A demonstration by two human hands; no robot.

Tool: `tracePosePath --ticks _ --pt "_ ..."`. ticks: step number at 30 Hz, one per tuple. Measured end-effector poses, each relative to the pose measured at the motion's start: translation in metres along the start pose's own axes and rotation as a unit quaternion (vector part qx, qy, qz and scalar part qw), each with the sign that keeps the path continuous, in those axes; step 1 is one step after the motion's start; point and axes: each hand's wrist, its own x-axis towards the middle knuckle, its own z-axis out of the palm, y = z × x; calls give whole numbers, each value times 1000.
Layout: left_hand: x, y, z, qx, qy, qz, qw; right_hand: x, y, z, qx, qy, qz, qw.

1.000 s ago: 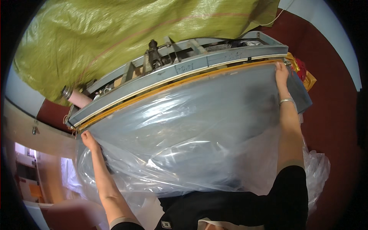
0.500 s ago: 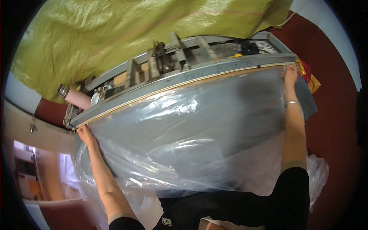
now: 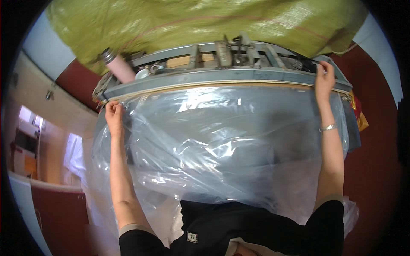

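Observation:
A wide sheet of clear plastic film lies wrinkled and glossy over a grey surface, from the long metal bar down to my body. My left hand is at the film's far left corner, just below the bar's end, its fingers pinched together on the film. Over the right part of the grey metal bar my right hand is raised, fingers loosely bent and apart, with no film visible in them. A silvery bracelet circles my right wrist.
Behind the bar, a metal frame holds clamp-like parts, a white cup and a black bundle. A pink bottle leans at the left. Yellow-green woven sheeting hangs beyond. Red and gold packaging sits at the right end.
My right hand has come off the film's far right corner and risen over the bar. My left hand stays by the left corner. The view has turned, levelling the bar.

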Motion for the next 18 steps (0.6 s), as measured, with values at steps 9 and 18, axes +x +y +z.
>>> tracePosePath --ticks 9,18 --pt "-56 67 -55 -37 86 95 991 -118 -267 71 212 -375 -210 878" --pt "-122 -10 -195 485 51 -3 873 -124 -109 -24 103 -451 99 881"
